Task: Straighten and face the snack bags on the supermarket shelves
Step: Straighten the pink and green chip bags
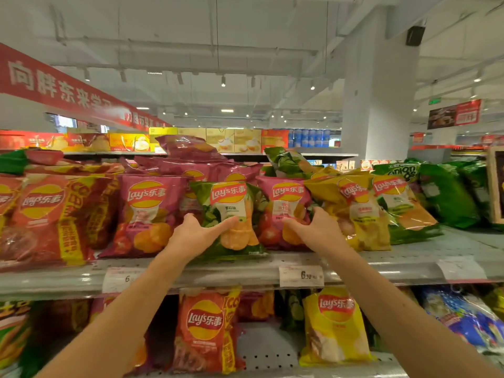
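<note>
The left hand (197,236) has its fingers (226,223) spread loosely open against the lower front of a glossy green crisp bag (229,214), thumb at the bag's left edge. The right hand (313,227) curls its fingers around the lower right corner of the neighbouring pink crisp bag (283,208). Both bags stand upright near the front of a grey metal shelf (409,257) carrying white price tags (301,275). Red and yellow bags flank them. Beyond, a white pillar (379,91) rises to a white ceiling.
</note>
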The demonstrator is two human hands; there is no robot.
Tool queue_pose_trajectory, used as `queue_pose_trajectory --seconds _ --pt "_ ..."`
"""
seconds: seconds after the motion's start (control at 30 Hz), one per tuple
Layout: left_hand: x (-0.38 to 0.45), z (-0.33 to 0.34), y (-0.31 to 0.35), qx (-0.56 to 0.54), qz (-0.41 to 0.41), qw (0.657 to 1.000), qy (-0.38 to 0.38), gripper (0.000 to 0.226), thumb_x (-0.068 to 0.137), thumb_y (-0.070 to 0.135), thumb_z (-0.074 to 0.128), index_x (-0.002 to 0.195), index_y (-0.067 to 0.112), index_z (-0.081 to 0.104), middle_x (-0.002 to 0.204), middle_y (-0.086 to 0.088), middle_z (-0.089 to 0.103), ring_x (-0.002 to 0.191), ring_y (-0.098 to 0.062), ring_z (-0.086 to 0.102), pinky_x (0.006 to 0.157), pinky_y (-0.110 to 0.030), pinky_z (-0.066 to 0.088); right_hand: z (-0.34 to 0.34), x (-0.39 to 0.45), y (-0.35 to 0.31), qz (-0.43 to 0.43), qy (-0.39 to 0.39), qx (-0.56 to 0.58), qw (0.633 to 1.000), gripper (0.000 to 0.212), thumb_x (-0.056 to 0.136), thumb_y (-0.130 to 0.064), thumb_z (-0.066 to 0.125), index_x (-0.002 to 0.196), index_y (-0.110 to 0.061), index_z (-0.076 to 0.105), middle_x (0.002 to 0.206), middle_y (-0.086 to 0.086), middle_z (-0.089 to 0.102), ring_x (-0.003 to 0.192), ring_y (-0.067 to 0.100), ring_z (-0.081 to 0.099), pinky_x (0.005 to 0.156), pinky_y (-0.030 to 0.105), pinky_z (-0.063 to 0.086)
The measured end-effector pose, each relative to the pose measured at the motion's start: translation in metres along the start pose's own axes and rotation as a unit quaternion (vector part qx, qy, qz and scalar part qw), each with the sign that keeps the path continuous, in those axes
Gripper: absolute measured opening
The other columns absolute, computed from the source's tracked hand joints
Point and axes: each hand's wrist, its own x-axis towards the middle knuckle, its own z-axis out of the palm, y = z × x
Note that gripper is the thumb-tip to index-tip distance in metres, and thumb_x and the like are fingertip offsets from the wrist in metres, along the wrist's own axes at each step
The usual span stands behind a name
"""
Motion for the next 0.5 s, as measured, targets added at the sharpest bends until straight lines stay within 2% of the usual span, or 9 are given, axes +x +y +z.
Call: queue_pose_trajectory --seconds 0.07,0.1,0.13,0.27,0.37,0.43,0.5 --pt "0.006 -0.004 0.006 -0.014 -0.021 0.999 -0.025 0.134 0.044 0.09 0.065 0.144 0.007 0.037 0.13 -0.005 0.055 0.101 -0.019 0.058 0.075 -0.027 0.042 0.004 0.017 -0.004 0.022 -0.051 0.006 0.998 0.08 0.073 -0.066 0.078 0.125 -0.012 0.053 0.12 -0.001 0.061 0.108 0.022 0.059 0.083 0.031 0.047" --pt "0.007 -0.007 0.008 -0.011 -0.03 0.999 -0.036 0.131 0.042 0.09 0.065 0.14 0.007 0.043 0.118 0.0 0.055 0.089 -0.014 0.057 0.069 -0.026 0.041 0.005 0.025 -0.006 0.034 -0.075 0.014 0.997 0.079 0.071 -0.068 0.078 0.122 -0.012 0.055 0.121 0.001 0.062 0.104 0.022 0.058 0.08 0.031 0.045" --pt "0.008 -0.009 0.009 -0.002 -0.036 0.998 -0.047 0.131 0.037 0.092 0.064 0.135 0.007 0.047 0.115 0.0 0.055 0.086 -0.014 0.056 0.07 -0.027 0.042 0.006 0.031 -0.006 0.045 -0.096 0.022 0.994 0.081 0.069 -0.07 0.078 0.123 -0.012 0.057 0.123 0.003 0.063 0.102 0.021 0.057 0.079 0.031 0.045" --pt "0.01 -0.01 0.011 -0.002 -0.037 0.996 -0.081 0.135 0.017 0.093 0.065 0.123 0.009 0.058 0.124 -0.007 0.062 0.105 -0.024 0.059 0.089 -0.036 0.046 0.011 0.05 -0.001 0.084 -0.139 0.053 0.985 0.105 0.06 -0.071 0.082 0.141 -0.011 0.051 0.143 0.008 0.055 0.124 0.028 0.055 0.094 0.036 0.047" --pt "0.013 -0.008 0.009 -0.037 -0.046 0.994 -0.092 0.135 0.016 0.087 0.073 0.125 0.009 0.056 0.124 -0.006 0.063 0.109 -0.024 0.06 0.1 -0.04 0.049 0.016 0.055 0.002 0.114 -0.14 0.07 0.981 0.116 0.056 -0.068 0.086 0.145 -0.008 0.044 0.147 0.01 0.05 0.125 0.03 0.052 0.085 0.035 0.04" --pt "0.016 -0.005 0.008 -0.067 -0.051 0.992 -0.091 0.127 0.026 0.08 0.08 0.129 0.01 0.054 0.124 -0.006 0.062 0.111 -0.024 0.06 0.102 -0.043 0.049 0.016 0.057 0.005 0.12 -0.138 0.083 0.98 0.111 0.055 -0.062 0.09 0.141 -0.009 0.047 0.134 0.007 0.057 0.106 0.024 0.053 0.078 0.032 0.041" --pt "0.019 -0.003 0.006 -0.096 -0.048 0.991 -0.085 0.113 0.041 0.07 0.086 0.131 0.011 0.054 0.124 -0.006 0.063 0.112 -0.024 0.061 0.103 -0.044 0.049 0.016 0.055 0.008 0.112 -0.134 0.094 0.98 0.1 0.054 -0.057 0.093 0.133 -0.011 0.053 0.103 -0.004 0.06 0.088 0.015 0.052 0.064 0.027 0.042"
